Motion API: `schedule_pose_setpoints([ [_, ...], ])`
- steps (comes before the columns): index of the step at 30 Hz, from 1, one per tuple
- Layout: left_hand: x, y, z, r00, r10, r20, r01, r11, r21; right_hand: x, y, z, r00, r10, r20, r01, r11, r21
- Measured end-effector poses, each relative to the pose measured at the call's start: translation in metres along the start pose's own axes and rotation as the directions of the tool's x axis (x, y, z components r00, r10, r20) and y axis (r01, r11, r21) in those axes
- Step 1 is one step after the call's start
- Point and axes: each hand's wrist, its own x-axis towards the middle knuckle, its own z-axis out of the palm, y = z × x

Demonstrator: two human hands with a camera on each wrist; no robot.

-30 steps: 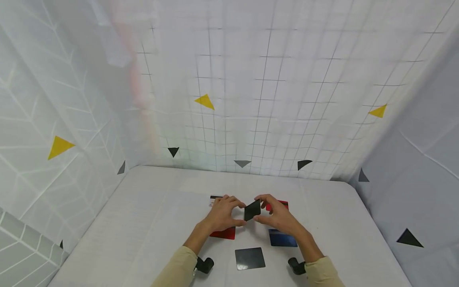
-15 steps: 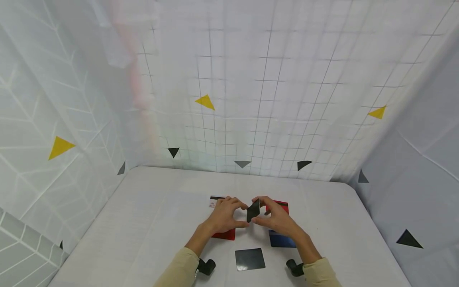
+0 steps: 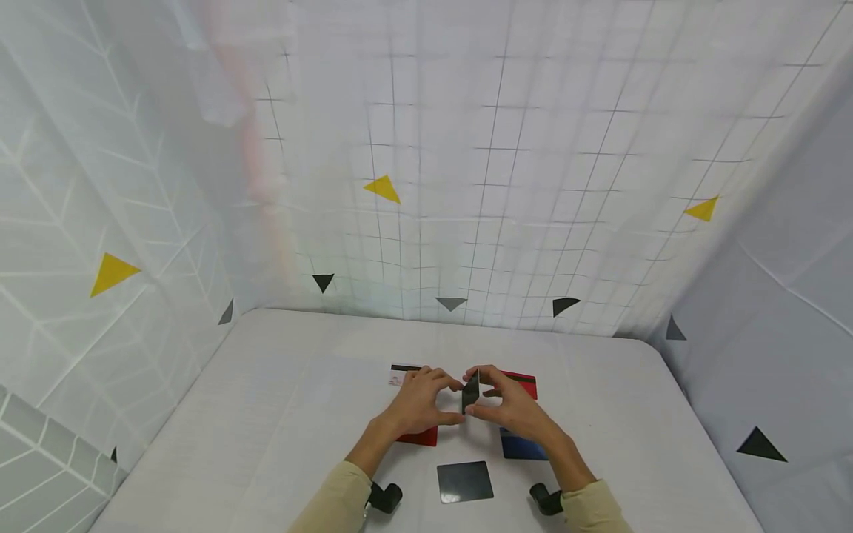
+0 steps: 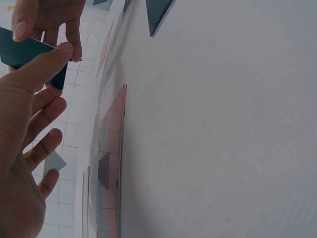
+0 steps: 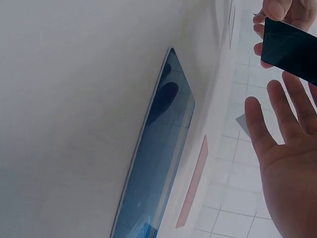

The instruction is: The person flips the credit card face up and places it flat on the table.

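Note:
A dark, thin card [image 3: 470,392] is held up on edge above the table, between the two hands. The left hand [image 3: 415,402] pinches its left side with thumb and index finger; its other fingers spread loosely in the left wrist view. On the opposite side, the right hand [image 3: 509,403] grips the card by thumb and index finger, with the remaining fingers extended. A red card [image 3: 420,437] lies partly hidden under the left hand, and a blue card [image 3: 523,446] lies below the right wrist. Nearer the person lies a dark grey card [image 3: 465,482].
Behind the left hand lies a white card with a black stripe [image 3: 402,376]. Another red card [image 3: 523,383] is behind the right hand. All rest on a white-covered table [image 3: 300,414], enclosed by pale sheets [image 3: 453,148] with gridlines. Black wrist cameras [image 3: 385,497] are strapped on.
The held card has turned more edge-on to the head view. The right hand has shifted slightly left and the left hand slightly right, bringing them closer; the cards on the table stay put.

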Motion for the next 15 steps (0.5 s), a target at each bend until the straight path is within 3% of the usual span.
schedule_pose_setpoints([
  [15, -0.001, 0.0008, 0.0052, 1.0, 0.018, -0.019, -0.018, 1.0, -0.016, -0.0009, 0.0012, 0.0018, 1.0, -0.014, 0.018, 0.014, 1.0, 0.014],
])
